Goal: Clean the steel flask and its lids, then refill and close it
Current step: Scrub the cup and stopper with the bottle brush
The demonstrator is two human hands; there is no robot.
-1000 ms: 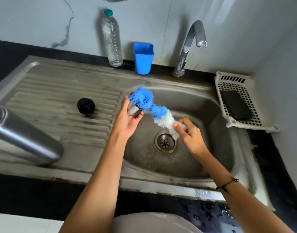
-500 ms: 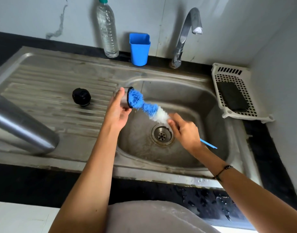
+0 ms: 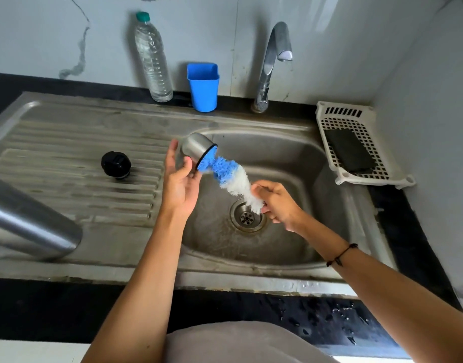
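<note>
My left hand (image 3: 182,183) holds the steel cup lid (image 3: 196,149) over the left edge of the sink basin (image 3: 298,163), its open mouth turned right. The blue tip of the blue-and-white bottle brush (image 3: 229,176) is inside the lid. My right hand (image 3: 276,204) grips the brush at the base of its white bristles, above the drain. The black inner lid (image 3: 116,165) sits on the ribbed drainboard (image 3: 68,158). The steel flask (image 3: 28,221) lies on its side at the left, partly out of frame.
A water bottle (image 3: 153,58) and a blue cup (image 3: 203,86) stand against the back wall. The tap (image 3: 273,61) arches over the basin with no water running. A white plastic basket (image 3: 356,142) holding a dark sponge sits at the right.
The brush tip has gone into the lid, and the lid has turned so its steel side shows. My right hand has shifted a little along the brush.
</note>
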